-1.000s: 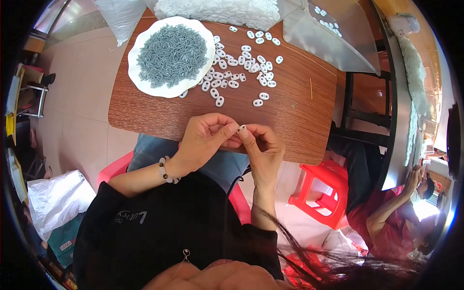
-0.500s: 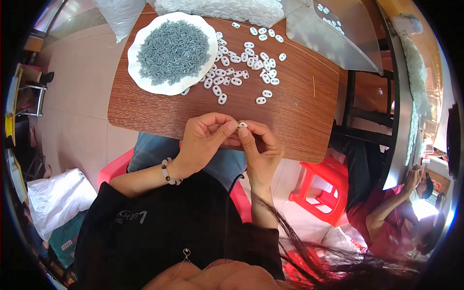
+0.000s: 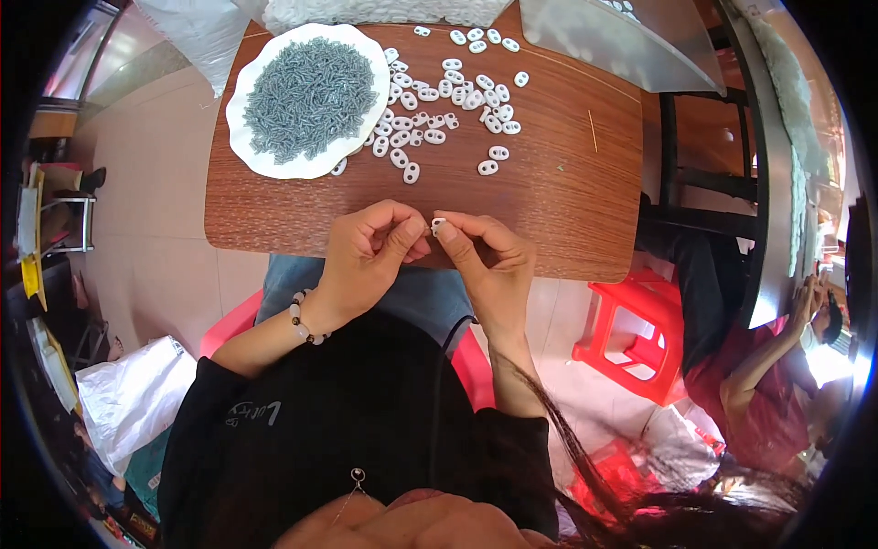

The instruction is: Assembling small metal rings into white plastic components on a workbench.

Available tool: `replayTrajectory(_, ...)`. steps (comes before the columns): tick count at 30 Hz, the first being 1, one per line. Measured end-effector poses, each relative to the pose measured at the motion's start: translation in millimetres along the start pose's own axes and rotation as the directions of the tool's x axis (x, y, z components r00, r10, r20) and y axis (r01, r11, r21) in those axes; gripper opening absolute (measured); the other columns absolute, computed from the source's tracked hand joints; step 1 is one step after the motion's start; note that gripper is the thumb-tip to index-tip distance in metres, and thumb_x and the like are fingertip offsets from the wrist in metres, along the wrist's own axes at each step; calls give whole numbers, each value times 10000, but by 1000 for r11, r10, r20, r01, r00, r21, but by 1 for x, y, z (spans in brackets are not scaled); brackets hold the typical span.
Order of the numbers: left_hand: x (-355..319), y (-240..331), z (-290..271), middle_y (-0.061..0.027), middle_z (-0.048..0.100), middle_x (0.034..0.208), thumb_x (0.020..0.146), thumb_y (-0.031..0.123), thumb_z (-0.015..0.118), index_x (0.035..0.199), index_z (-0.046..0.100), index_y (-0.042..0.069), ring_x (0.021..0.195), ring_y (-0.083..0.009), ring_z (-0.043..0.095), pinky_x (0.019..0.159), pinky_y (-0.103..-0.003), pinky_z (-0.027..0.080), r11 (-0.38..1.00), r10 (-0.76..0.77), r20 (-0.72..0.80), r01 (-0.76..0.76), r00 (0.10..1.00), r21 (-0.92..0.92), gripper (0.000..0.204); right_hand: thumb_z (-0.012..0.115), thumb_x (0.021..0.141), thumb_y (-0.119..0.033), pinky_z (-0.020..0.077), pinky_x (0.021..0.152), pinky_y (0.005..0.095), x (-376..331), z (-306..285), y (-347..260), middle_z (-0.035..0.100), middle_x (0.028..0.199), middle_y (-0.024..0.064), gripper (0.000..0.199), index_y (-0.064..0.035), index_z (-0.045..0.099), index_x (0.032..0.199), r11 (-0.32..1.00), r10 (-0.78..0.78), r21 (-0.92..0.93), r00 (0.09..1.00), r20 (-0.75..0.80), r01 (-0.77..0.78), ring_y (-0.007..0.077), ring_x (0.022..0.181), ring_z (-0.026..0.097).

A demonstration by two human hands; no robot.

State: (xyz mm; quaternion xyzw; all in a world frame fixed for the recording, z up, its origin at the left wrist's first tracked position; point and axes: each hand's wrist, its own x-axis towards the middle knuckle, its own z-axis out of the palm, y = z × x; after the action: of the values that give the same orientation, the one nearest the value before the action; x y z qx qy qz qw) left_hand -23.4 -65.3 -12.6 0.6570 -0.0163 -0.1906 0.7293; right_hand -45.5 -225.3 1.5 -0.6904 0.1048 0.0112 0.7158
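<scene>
Over the table's near edge, my right hand [image 3: 494, 265] pinches a small white two-holed piece [image 3: 438, 222] between thumb and forefinger. It looks like a cord lock. Just left of it, my left hand [image 3: 370, 261] has thumb and forefinger pressed together, their tips slightly apart from the white piece. Whatever those fingertips hold, if anything, is too small to make out. Farther off, a white scalloped plate [image 3: 240, 137] bears a heap of tiny grey-blue spring-like pieces [image 3: 311, 96]. Beside the plate lie many loose white two-holed pieces [image 3: 400, 157], some with a different, notched outline.
The brown wooden table [image 3: 558, 210] has a translucent bin [image 3: 622, 46] at its far right and a pile of white pieces [image 3: 384, 11] at its far edge. A red stool [image 3: 631, 339] stands right of me. Another person [image 3: 764, 393] sits at far right.
Both hands have shifted a little left and up in the picture as the whole view moved. My left fingertips have drawn slightly away from the white piece, which now shows more fully.
</scene>
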Motion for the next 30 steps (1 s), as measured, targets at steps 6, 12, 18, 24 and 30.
replayTrajectory(6,0,2,-1,-19,628,774,977,182,555,955,609,-8,700,-50,553,648,-202,472,998,-20,21,18,1000,61,198,699,853,-62,459,709,201,0,-2,4,678,859,43,142,10,717,973,998,-18,-57,1000,-15,17,75,785,596)
replayTrajectory(12,0,2,0,-17,630,769,973,173,562,948,611,-8,703,-47,559,654,-198,472,994,-24,6,23,1000,105,190,705,846,-62,450,692,197,0,-1,5,668,823,30,138,8,721,964,995,-24,-99,1000,-11,23,65,769,584)
replayTrajectory(18,0,6,2,-13,623,724,960,147,577,915,622,-16,669,-44,558,618,-200,473,983,37,-16,-33,999,183,175,715,827,-46,428,654,196,1,2,5,658,789,27,119,4,726,934,988,-80,-138,996,-26,76,63,727,565)
replayTrajectory(24,0,8,0,-13,618,704,951,135,588,902,620,-23,652,-42,556,596,-197,472,965,64,-15,-58,998,257,169,714,828,-40,426,644,189,0,5,4,662,785,29,107,9,724,923,989,-76,-127,997,-17,74,60,723,566)
replayTrajectory(30,1,4,0,-13,620,707,953,138,587,902,620,-27,660,-41,560,595,-193,474,977,16,-33,-9,999,213,176,697,847,-30,452,664,178,1,3,14,676,812,23,109,12,720,944,997,-33,-71,999,0,33,54,738,587)
